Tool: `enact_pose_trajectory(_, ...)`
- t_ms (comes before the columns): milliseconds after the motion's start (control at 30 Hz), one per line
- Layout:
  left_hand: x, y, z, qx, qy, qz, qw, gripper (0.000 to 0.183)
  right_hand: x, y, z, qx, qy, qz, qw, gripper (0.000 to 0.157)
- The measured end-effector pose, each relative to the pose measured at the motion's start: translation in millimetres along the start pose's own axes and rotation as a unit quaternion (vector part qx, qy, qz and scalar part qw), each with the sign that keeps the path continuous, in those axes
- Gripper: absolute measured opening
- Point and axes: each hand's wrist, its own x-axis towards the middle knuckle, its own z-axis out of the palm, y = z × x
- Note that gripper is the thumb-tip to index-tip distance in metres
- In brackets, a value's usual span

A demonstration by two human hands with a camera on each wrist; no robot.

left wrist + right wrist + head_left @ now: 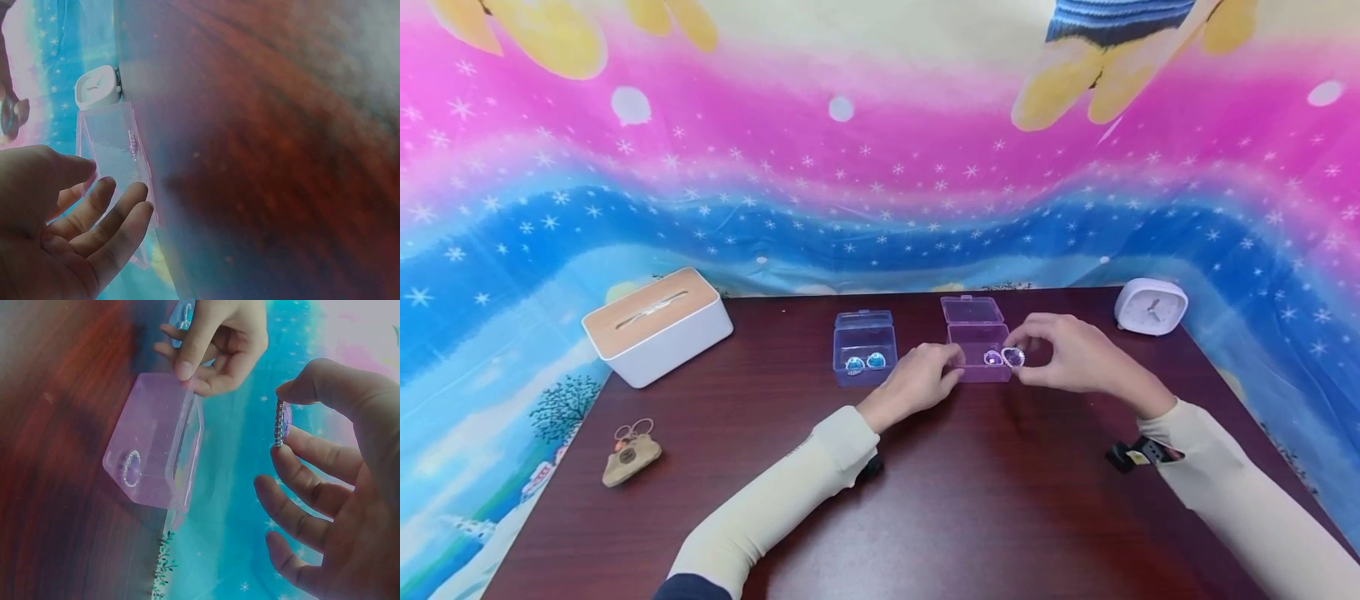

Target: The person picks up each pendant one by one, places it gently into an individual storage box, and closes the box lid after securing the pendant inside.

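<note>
Right hand (1078,358) pinching a purple gem (280,424) edge-on between thumb tip and forefinger, other fingers (300,519) loosely spread below it, just right of and above the open pink box (977,354) near the table's (970,517) far middle. Left hand (917,385) touching that box's left wall, thumb against it, fingers relaxed, gripping nothing. Second gem (131,469) inside the box; blue box (864,348) just left.

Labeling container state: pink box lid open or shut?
Open. The pink box has its lid tipped back; one gem lies inside.
</note>
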Motion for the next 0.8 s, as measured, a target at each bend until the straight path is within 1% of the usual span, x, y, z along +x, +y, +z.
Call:
enact_pose_trajectory(167,1.1,0.4,-1.0,-0.006,0.002,0.001,1.0000,0.011,15,6,0.7,0.003,-0.012,0.006,1.000,0.030)
enact_pose_trajectory(300,0.6,-0.5,-1.6,-0.005,0.007,-0.001,1.0000,0.010,29,12,3.6,0.009,-0.016,-0.009,1.000,0.029)
enact_pose_trajectory(400,-0.7,-1.6,-1.0,0.002,0.012,0.003,0.9999,0.007,38,15,7.0,0.019,-0.024,-0.010,0.999,0.029)
enact_pose_trajectory(567,0.4,-1.6,0.2,0.014,0.016,0.015,0.9997,0.007,45,20,12.1,0.033,-0.039,0.001,0.999,0.028)
enact_pose_trajectory(800,0.3,-1.0,-1.9,0.025,0.013,0.018,0.9994,0.007,55,27,24.7,0.017,-0.039,0.009,0.999,0.030)
